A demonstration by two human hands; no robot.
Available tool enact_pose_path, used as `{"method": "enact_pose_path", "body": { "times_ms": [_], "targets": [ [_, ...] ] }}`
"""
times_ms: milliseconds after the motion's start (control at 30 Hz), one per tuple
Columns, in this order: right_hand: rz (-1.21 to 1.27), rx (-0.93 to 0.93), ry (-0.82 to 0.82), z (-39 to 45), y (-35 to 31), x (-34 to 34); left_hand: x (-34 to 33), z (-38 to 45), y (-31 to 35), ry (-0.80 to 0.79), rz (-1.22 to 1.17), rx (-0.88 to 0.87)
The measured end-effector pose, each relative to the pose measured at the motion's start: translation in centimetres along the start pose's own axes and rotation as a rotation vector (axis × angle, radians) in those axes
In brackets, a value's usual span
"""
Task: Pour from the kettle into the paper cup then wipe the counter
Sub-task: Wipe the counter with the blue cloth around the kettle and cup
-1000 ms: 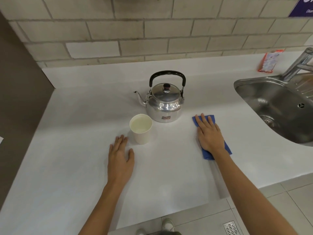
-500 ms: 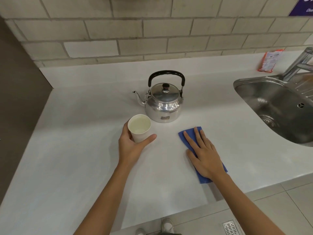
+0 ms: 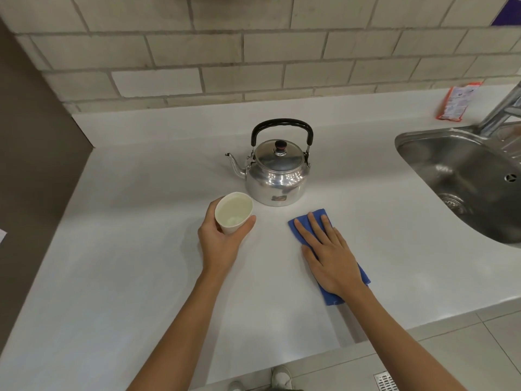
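A shiny metal kettle (image 3: 277, 179) with a black handle stands upright on the white counter (image 3: 141, 249), spout pointing left. Just in front of it to the left, my left hand (image 3: 222, 241) is wrapped around a white paper cup (image 3: 233, 212) holding liquid; the cup tilts slightly toward me and looks lifted a little. My right hand (image 3: 328, 255) lies flat, fingers spread, pressing a folded blue cloth (image 3: 338, 275) onto the counter to the right of the cup.
A steel sink (image 3: 462, 182) with a tap (image 3: 501, 114) fills the right side. An orange-and-white packet (image 3: 456, 101) leans against the tiled back wall. The counter's front edge runs below my forearms, with floor tiles and a drain grate (image 3: 386, 380) beyond it.
My left hand went from flat on the counter to gripping the cup, now tilted and raised a bit. My right hand slid the blue cloth leftward and toward me.
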State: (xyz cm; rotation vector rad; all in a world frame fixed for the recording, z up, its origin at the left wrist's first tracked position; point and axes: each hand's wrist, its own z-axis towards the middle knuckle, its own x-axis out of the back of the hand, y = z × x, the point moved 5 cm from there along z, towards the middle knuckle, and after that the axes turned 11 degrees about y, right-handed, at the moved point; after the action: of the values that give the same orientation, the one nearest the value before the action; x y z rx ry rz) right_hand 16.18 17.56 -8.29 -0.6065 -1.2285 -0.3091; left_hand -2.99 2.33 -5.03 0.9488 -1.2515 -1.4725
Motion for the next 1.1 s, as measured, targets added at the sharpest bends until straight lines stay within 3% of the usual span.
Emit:
{"method": "enact_pose_path", "body": {
  "times_ms": [433, 800, 967, 1100],
  "targets": [
    [0.058, 0.157, -0.022, 1.6, -6.1, -1.7, 5.7, 1.7, 0.2, 0.194, 0.011, -0.025],
    [0.031, 0.204, -0.087, 11.9, -14.5, -6.2, 8.6, 2.2, 0.2, 0.273, 0.04, -0.023],
    [0.055, 0.294, -0.091, 6.6, -14.6, -5.1, 8.6, 2.3, 0.2, 0.264, 0.042, -0.019],
    [0.075, 0.252, -0.07, -0.3, -13.2, -4.2, 8.6, 2.3, 0.3, 0.277, 0.054, -0.02]
  ]
}}
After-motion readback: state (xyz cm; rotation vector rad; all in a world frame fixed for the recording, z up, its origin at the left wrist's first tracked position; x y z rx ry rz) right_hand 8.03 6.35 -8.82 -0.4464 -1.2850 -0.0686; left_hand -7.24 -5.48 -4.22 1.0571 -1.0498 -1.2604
